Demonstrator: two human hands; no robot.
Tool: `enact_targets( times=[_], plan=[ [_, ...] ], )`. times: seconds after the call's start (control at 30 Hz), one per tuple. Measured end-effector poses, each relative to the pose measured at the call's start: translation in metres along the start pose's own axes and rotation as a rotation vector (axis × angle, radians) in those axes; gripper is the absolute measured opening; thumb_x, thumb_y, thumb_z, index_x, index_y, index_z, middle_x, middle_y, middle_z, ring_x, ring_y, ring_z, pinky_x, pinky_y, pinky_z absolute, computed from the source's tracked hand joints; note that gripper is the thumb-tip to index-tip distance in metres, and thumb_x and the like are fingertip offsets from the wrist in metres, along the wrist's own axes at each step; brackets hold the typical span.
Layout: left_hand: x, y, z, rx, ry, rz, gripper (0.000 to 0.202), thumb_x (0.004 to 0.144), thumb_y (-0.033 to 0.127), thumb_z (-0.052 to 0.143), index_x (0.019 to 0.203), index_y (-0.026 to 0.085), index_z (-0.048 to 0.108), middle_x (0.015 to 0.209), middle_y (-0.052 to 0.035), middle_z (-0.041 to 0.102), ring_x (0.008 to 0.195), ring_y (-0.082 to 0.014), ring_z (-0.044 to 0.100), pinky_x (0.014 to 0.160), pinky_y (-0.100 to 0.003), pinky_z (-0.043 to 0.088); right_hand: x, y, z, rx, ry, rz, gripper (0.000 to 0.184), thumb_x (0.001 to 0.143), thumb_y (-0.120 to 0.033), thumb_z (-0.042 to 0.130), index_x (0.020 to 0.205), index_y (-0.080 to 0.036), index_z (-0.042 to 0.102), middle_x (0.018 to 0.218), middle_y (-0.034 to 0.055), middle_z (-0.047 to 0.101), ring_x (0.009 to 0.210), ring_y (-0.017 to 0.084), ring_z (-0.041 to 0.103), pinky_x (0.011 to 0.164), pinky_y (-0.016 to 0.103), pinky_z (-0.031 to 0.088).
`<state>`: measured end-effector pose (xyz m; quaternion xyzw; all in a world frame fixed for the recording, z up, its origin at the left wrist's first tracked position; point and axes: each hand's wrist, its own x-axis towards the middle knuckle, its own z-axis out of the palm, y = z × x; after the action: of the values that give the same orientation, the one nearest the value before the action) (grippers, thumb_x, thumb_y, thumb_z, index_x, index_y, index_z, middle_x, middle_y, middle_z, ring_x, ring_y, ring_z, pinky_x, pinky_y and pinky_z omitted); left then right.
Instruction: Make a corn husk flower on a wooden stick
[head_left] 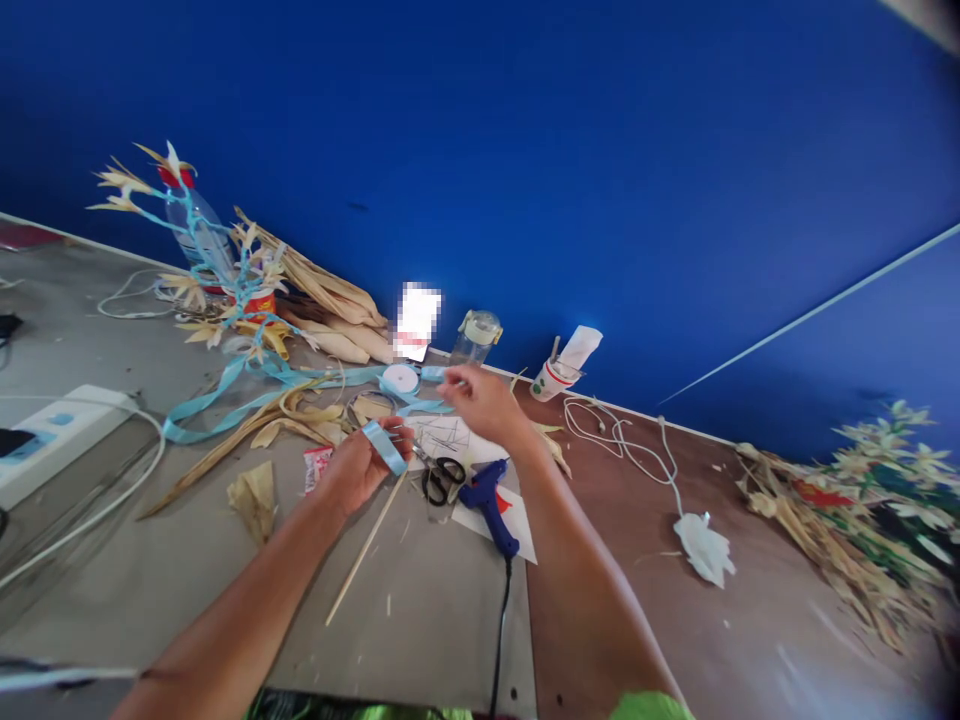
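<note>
Blue ribbon: a short length lies across the curled fingers of your left hand, above the middle of the surface; your left grip is closed on it. Your right hand is bent at the wrist, its fingertips just beside the ribbon roll; whether this grip pinches the ribbon there, you cannot tell. More ribbon trails leftward from the roll in loose loops. Just below and between your hands are black-handled scissors, and right of them a blue glue gun, lying partly on white paper. A thin stick slants below your left hand. Behind the roll, a phone and a clear jar stand near the blue wall. Farther left, dried husks lie beside a branched flower piece; to the right stands a paper cup.
</note>
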<state>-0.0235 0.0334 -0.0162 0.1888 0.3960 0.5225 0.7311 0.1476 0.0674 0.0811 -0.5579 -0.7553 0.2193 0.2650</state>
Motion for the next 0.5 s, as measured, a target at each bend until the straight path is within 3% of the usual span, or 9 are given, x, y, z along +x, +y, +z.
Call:
enact_targets(
  times=[0.07,0.17,0.27,0.4,0.5],
  plan=[
    [-0.002,-0.003,0.001,0.150,0.025,0.179,0.022,0.078,0.034,0.059,0.090,0.016,0.063,0.082,-0.0072,0.069,0.071,-0.0182,0.065,0.065,-0.032,0.051,-0.014,-0.007,0.022,0.164,-0.121,-0.012,0.027,0.082,-0.034,0.059,0.103,-0.020,0.066,0.096,0.0045,0.069,0.083,0.019,0.065,0.078,0.034,0.052],
    [-0.004,-0.006,0.001,0.417,0.088,0.447,0.025,0.077,0.039,0.060,0.092,0.019,0.065,0.091,-0.0056,0.069,0.084,-0.0194,0.064,0.072,-0.030,0.049,-0.038,-0.013,0.061,0.364,-0.119,0.031,0.043,0.076,-0.026,0.063,0.118,-0.023,0.058,0.105,0.0035,0.067,0.077,0.016,0.064,0.067,0.028,0.053],
    [-0.004,-0.007,-0.003,0.544,0.116,0.557,0.022,0.078,0.037,0.058,0.090,0.020,0.066,0.092,-0.0039,0.068,0.086,-0.0182,0.062,0.075,-0.028,0.047,-0.050,-0.013,0.084,0.469,-0.102,0.155,0.057,0.071,-0.023,0.067,0.126,-0.022,0.050,0.100,0.0033,0.066,0.067,0.013,0.061,0.060,0.025,0.050],
    [-0.003,-0.004,-0.003,0.596,0.076,0.581,0.015,0.077,0.029,0.061,0.087,0.020,0.067,0.080,-0.0013,0.067,0.075,-0.0157,0.060,0.071,-0.027,0.045,-0.040,-0.006,0.072,0.538,-0.087,0.191,0.050,0.069,-0.020,0.067,0.117,-0.017,0.055,0.072,-0.0027,0.061,0.064,0.014,0.059,0.063,0.026,0.048],
    [-0.005,-0.005,-0.001,0.541,-0.112,0.478,0.014,0.076,0.029,0.064,0.085,0.018,0.067,0.070,-0.0004,0.065,0.060,-0.0128,0.056,0.061,-0.025,0.043,-0.022,0.007,0.049,0.511,0.135,0.200,0.036,0.070,-0.020,0.063,0.105,-0.014,0.060,0.070,-0.0018,0.058,0.064,0.014,0.056,0.063,0.027,0.046]
  ],
)
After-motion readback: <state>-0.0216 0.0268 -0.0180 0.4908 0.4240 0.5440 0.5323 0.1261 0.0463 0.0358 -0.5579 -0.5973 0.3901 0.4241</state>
